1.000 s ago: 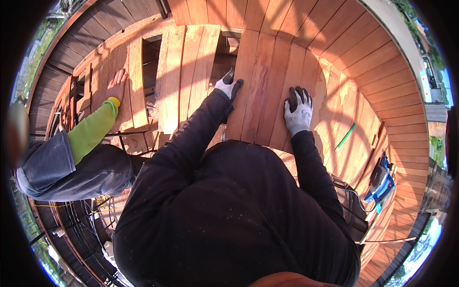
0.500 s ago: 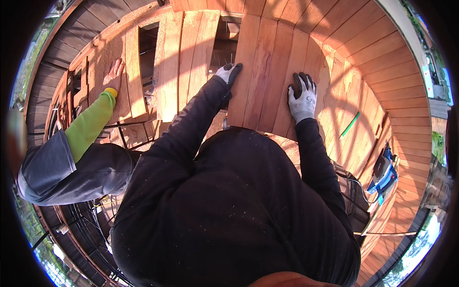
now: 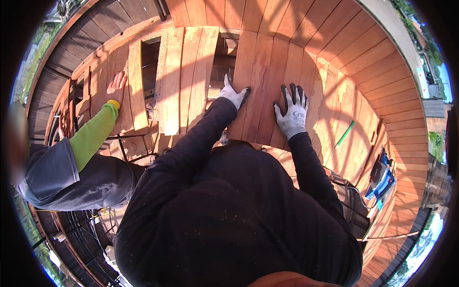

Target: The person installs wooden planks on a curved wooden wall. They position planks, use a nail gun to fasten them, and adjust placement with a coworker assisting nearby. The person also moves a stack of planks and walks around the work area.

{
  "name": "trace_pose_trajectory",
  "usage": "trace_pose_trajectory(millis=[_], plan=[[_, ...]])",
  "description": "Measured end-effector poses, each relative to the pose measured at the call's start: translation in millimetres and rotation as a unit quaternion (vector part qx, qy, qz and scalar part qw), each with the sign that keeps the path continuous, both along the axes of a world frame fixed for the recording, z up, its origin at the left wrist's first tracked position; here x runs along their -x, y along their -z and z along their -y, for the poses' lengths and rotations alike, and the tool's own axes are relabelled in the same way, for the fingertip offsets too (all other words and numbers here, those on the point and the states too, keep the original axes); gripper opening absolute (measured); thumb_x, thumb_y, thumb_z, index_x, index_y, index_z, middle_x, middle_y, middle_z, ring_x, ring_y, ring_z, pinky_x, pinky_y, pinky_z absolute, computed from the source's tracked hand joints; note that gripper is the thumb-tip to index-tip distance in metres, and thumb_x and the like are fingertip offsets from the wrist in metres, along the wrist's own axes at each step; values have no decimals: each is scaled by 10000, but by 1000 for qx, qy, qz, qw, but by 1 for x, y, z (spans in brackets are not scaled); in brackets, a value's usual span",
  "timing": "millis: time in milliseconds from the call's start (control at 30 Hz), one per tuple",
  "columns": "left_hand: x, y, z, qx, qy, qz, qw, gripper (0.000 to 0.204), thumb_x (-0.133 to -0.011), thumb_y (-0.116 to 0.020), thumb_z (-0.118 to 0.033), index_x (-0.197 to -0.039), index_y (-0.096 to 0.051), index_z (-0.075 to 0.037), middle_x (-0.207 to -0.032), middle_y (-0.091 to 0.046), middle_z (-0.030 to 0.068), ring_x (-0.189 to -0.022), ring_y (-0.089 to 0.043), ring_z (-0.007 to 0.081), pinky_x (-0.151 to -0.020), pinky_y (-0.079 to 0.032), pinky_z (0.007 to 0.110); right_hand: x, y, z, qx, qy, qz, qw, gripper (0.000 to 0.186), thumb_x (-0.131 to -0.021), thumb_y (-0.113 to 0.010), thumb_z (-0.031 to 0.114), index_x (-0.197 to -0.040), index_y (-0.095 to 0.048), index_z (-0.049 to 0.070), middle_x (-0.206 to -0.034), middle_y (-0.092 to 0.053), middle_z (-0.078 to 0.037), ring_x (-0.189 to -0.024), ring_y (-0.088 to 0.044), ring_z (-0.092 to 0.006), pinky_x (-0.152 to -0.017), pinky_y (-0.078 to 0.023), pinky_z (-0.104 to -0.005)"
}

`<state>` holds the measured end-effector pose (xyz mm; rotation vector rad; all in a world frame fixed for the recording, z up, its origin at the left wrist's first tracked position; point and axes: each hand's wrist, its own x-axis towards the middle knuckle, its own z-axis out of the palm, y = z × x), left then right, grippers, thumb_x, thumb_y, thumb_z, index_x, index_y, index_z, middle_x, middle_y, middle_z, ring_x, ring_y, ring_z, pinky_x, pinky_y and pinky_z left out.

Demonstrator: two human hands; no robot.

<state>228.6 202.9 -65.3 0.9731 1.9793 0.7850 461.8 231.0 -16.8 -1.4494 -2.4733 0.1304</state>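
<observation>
Reddish-brown wooden planks (image 3: 262, 88) lie side by side before me, nearly edge to edge. My left hand (image 3: 234, 94), in a white glove with dark fingertips, rests at the left edge of these planks. One dark fingertip touches the wood, while another finger points up beside the gap; part of the hand's underside is hidden. Farther right, my right hand (image 3: 290, 111) lies flat on the planks with its gloved fingers spread. Left of the gap are paler planks (image 3: 191, 71) dusted with sawdust.
A co-worker's bare hand (image 3: 116, 83) with a yellow cuff lies on boards at left. Openings (image 3: 223, 57) between planks expose the framing. At right are a green strip (image 3: 344, 133) and a blue power tool (image 3: 381, 181) with a cord. Curved wooden cladding (image 3: 377, 62) surrounds the work.
My left hand has loosened from the plank's edge and turned, with a finger now pointing up. My right hand has slid slightly left and spread its fingers. The view has shifted slightly.
</observation>
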Motion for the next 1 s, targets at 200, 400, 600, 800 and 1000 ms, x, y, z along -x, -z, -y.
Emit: trace_pose_trajectory(millis=[200,400,600,800,1000], plan=[[8,33,-1,-58,26,31,998,957,-829,-694,-398,-1495,-157,30,-1298,-539,310,-1218,-546,385,-1035,-431,395,17,-18,51,71,-121,-7,990,707,-842,-633,445,-1451,-405,167,-1516,-315,-171,-1443,-195,-371,-1168,-120,-567],[8,26,-1,-43,35,25,998,952,-825,-692,-418,-1493,-179,27,-1300,-542,300,-1210,-550,394,-1030,-435,399,23,-8,57,88,-163,16,983,700,-827,-630,503,-1419,-456,172,-1495,-345,-184,-1438,-212,-372,-1177,-103,-557],[9,-20,-2,49,54,-8,997,911,-824,-717,-353,-1477,-217,36,-1342,-514,274,-1240,-525,379,-1031,-435,378,24,-4,51,83,-168,-12,982,677,-830,-641,480,-1407,-466,174,-1475,-367,-156,-1423,-238,-338,-1173,-108,-560],[51,-72,70,-335,-85,-158,925,689,-820,-718,-270,-1391,-429,-13,-1235,-550,243,-1141,-537,383,-986,-440,425,-11,-14,34,79,-39,-245,966,485,-876,-670,139,-1332,-529,49,-1335,-544,-162,-1253,-494,-328,-1081,-373,-399],[170,-39,170,-87,-208,-314,922,507,-815,-731,-286,-1220,-594,-13,-1165,-620,207,-1058,-607,332,-939,-480,403,-82,1,2,14,86,-56,995,602,-851,-665,309,-1392,-467,131,-1357,-504,-140,-1305,-408,-322,-1120,-266,-480]])
